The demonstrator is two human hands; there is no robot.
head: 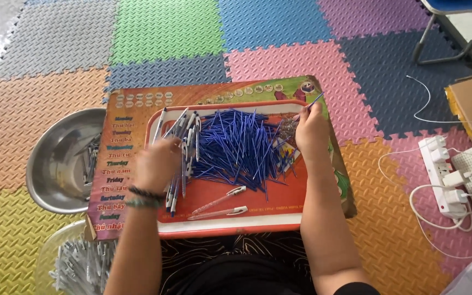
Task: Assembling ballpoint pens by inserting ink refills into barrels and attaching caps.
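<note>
Both hands (left (pixel 157 164), right (pixel 311 128)) inside tray rim (pixel 225 229)

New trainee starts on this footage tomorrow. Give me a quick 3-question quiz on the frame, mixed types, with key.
1. True or false: the right hand holds a thin blue refill.
2. What does the left hand rest on? A) the white pen barrels B) the steel bowl C) the power strip
3. What colour is the tray under the refill pile?

Key: 1 true; 2 A; 3 red.
</note>
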